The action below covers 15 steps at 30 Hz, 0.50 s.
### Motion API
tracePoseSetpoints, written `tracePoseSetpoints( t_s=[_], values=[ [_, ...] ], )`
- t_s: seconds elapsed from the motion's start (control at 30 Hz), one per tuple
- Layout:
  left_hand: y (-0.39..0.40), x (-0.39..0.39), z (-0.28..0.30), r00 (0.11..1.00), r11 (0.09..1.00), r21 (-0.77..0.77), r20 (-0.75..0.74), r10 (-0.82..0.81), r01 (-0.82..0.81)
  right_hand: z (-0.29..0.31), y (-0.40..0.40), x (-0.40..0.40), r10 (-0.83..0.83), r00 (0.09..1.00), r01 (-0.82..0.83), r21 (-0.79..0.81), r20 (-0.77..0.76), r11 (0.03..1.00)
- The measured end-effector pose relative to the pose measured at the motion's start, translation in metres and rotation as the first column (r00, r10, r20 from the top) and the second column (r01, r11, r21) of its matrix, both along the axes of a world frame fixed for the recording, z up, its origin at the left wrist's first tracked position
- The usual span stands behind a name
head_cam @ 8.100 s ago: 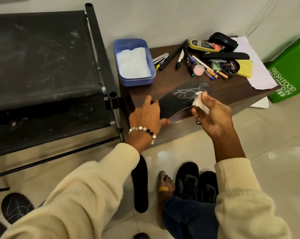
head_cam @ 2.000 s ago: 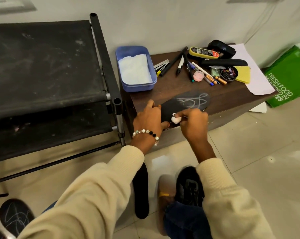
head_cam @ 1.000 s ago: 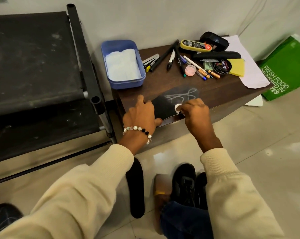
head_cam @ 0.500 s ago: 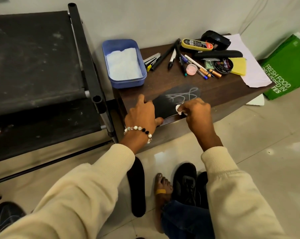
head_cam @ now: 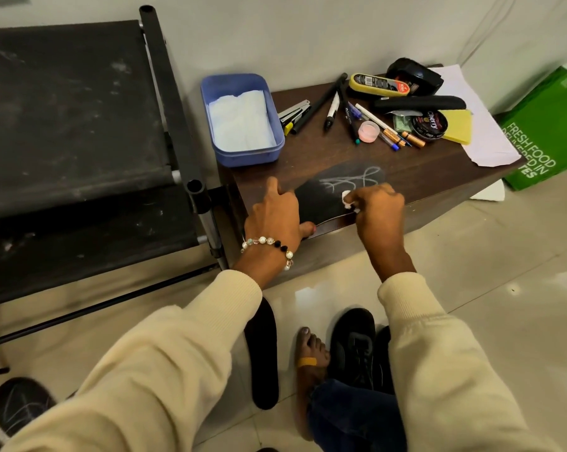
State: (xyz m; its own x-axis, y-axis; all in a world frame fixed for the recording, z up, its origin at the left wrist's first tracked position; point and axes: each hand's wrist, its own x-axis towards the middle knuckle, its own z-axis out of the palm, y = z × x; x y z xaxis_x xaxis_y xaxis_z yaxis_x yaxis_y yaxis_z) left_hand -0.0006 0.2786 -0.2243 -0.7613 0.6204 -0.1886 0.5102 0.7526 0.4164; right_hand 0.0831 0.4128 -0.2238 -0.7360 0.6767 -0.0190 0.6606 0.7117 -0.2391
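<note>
A black shoe insole (head_cam: 324,197) with white scribbles at its far end lies on the front edge of a dark wooden table (head_cam: 422,177). My left hand (head_cam: 279,213) presses on the insole's near left end, thumb under the table's edge. My right hand (head_cam: 378,207) pinches a small white wad of tissue (head_cam: 346,198) and holds it against the insole, just below the scribbles.
A blue tub (head_cam: 243,119) of white tissues stands at the table's back left. Pens, a stapler, a polish tin (head_cam: 428,124), a yellow sponge and paper crowd the back right. A black cot (head_cam: 73,132) stands left. On the floor lie another insole (head_cam: 262,350), black shoes (head_cam: 357,347) and a green bag (head_cam: 543,132).
My right hand with the tissue has moved up the insole from its near end toward the scribbles over the last two seconds. My left hand has stayed in place.
</note>
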Motion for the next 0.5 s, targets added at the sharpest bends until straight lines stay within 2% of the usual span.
tracePoseSetpoints(
  t_s=[0.1,0.3,0.4,0.47,0.5],
  values=[
    [0.001,0.000,-0.001,1.000,1.000,0.001,-0.008,0.001,-0.001,0.001,-0.010,-0.007,-0.041,0.997,0.040,0.017,0.073,0.999],
    [0.002,-0.001,-0.002,1.000,1.000,0.005,-0.017,-0.009,0.009,-0.002,-0.014,-0.019,0.196,0.974,-0.200,0.031,0.113,0.979],
    [0.001,-0.002,-0.002,1.000,1.000,0.006,0.000,-0.014,0.014,0.001,0.003,-0.013,0.069,0.991,-0.073,0.026,0.112,0.997],
    [0.001,-0.003,-0.002,1.000,1.000,0.012,0.002,-0.019,0.019,0.000,0.006,-0.010,-0.042,0.998,0.040,0.048,0.044,0.998],
    [0.001,-0.003,-0.003,1.000,1.000,0.017,0.000,-0.020,0.020,-0.002,0.003,-0.010,-0.041,0.999,0.041,0.052,0.014,0.998]
  ],
)
